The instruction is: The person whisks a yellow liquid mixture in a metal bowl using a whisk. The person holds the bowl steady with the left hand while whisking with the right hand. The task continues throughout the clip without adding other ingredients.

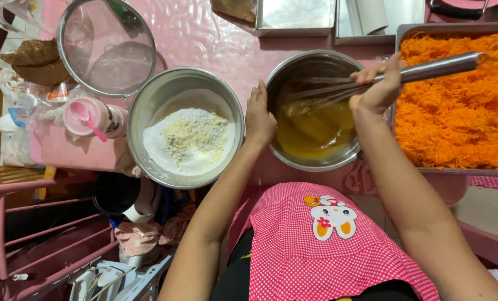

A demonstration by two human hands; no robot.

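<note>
My left hand clamps the rim of the steel bowl of yellow batter near the table's front edge; my right hand is closed on the whisk. Beating goes best, I judge, with the bowl braced and wires kept submerged.

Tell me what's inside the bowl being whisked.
The bowl holds glossy yellow-brown liquid with the whisk wires in it. The bottom is covered by the liquid.
</note>
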